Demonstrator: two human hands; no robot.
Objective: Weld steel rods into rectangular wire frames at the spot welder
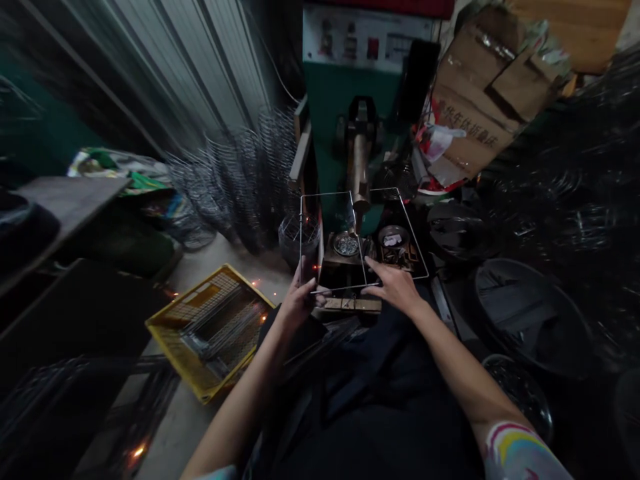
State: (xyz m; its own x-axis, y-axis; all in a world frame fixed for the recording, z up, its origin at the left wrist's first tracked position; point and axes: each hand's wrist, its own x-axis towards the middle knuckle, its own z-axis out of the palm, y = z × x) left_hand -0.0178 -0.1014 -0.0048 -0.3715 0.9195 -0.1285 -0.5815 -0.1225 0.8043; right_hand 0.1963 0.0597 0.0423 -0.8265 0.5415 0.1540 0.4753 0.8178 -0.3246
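A thin rectangular wire frame (350, 195) with a middle cross wire lies over the work plate of a green welding machine (350, 93). My left hand (300, 300) is closed on the frame's near left corner. My right hand (393, 283) rests on the frame's near edge, thumb under the wire and forefinger stretched toward the brass electrode (359, 170), which hangs over the cross wire. Small orange sparks lie near the left hand.
A yellow plastic crate (170, 340) holding wire pieces stands on the floor at left. Stacked wire racks (240, 173) lean behind it. Small round tins of parts (395, 237) sit on the machine table. Dark tubs (530, 313) and a torn cardboard box (480, 87) are at right.
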